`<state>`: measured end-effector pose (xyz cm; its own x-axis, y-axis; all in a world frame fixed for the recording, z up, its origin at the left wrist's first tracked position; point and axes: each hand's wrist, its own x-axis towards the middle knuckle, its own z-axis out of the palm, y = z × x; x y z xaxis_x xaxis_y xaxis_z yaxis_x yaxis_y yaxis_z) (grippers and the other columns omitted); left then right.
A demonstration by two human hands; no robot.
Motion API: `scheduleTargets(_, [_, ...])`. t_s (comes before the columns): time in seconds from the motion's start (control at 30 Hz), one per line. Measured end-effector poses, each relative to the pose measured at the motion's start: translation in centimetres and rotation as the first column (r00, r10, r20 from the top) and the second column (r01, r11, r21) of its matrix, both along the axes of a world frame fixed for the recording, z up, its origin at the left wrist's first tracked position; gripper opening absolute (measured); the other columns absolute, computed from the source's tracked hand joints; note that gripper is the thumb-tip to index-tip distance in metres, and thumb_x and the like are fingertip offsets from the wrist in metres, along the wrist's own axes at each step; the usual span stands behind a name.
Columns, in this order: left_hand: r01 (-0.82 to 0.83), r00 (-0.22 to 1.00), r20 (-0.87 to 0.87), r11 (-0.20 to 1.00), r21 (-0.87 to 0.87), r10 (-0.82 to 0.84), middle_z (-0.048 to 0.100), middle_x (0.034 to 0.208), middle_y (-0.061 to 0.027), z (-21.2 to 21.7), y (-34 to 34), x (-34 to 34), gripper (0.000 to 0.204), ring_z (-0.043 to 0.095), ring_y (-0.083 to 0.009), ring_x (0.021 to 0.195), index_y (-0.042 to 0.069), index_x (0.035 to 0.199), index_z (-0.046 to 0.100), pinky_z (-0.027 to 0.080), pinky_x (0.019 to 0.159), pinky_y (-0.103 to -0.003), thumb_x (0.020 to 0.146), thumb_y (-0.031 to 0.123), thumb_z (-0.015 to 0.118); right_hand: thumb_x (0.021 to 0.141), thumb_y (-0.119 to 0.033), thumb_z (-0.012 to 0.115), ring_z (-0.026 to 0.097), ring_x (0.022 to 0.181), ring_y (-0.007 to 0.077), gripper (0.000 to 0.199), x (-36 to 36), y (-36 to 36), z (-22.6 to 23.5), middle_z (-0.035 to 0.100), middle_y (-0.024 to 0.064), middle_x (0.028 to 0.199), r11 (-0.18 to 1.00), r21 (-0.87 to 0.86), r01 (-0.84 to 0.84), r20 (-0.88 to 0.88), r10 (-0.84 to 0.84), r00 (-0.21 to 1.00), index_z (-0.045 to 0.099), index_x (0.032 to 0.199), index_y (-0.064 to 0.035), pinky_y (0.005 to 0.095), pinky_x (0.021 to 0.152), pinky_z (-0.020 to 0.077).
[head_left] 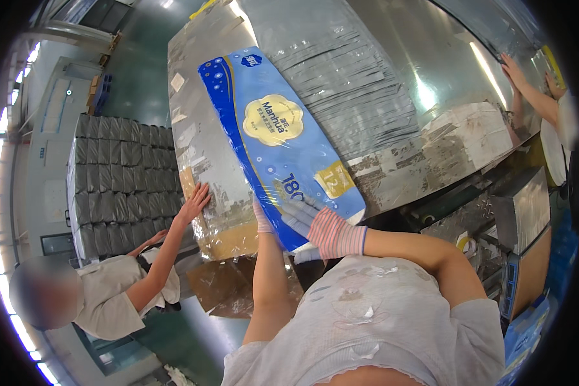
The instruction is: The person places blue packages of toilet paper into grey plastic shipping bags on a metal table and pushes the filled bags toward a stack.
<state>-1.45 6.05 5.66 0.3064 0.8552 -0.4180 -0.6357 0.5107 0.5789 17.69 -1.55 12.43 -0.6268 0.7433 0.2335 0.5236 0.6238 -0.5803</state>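
Observation:
A long blue plastic-wrapped tissue paper pack (283, 157) slants across the metal table, with a pale yellow label in its middle. My right hand (331, 233), in a pink-striped glove with grey fingers, grips its near end. Those fingers stretch over the top face, and a grey part of the glove shows below the near edge. At the pack's left side is my left hand (262, 217), also gloved; its fingers are hidden behind the pack.
Flat grey plastic bags (360, 83) lie in rows on the metal table (196, 138). To the left, a co-worker's hand (196, 201) rests on the table edge beside a tall stack of grey bundles (125, 177). Another person's hand (513, 71) is at far right, above machinery (521, 199).

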Motion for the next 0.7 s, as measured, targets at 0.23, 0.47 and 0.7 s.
scheduleTargets(0.23, [-0.079, 0.997, -0.031, 0.992, -0.095, 0.076, 0.050, 0.124, -0.0099, -2.2, -3.4, -1.7, 0.060, 0.050, -0.0263, 0.110, 0.008, 0.128, 0.043, 0.042, 0.093, -0.040, 0.086, 0.051, 0.048, 0.080, -0.055, 0.043, 0.024, 0.131, 0.0337, 0.077, 2.0, -0.7, -3.6, 0.031, 0.0192, 0.138, 0.957, 0.020, 0.291, 0.325, -0.281, 0.903, 0.031, 0.133, 0.0000, 0.0454, 0.110, 0.0096])
scheduleTargets(0.47, [-0.118, 0.988, -0.124, 0.977, -0.180, 0.096, 0.055, 0.115, -0.0090, -0.8, -4.0, -1.1, 0.059, 0.053, -0.0249, 0.102, 0.010, 0.122, 0.049, 0.046, 0.085, -0.038, 0.086, 0.057, 0.043, 0.086, -0.042, 0.049, 0.058, 0.095, 0.0345, 0.062, 3.7, 0.8, -7.9, 0.059, 0.0229, 0.102, 0.523, -0.673, 0.523, -0.022, -0.722, 0.692, 0.035, 0.132, -0.0033, 0.0378, 0.083, 0.0450])
scheduleTargets(0.7, [-0.114, 0.987, -0.125, 0.983, -0.142, 0.096, 0.055, 0.116, -0.0088, -1.3, -4.3, -1.4, 0.061, 0.052, -0.0244, 0.103, 0.009, 0.121, 0.049, 0.044, 0.088, -0.038, 0.085, 0.059, 0.043, 0.087, -0.047, 0.045, 0.060, 0.086, 0.0324, 0.052, 4.3, 1.9, -7.5, 0.062, 0.0193, 0.091, 0.400, -0.672, 0.623, 0.283, -0.640, 0.715, 0.053, 0.115, -0.0044, 0.0388, 0.077, 0.0465])
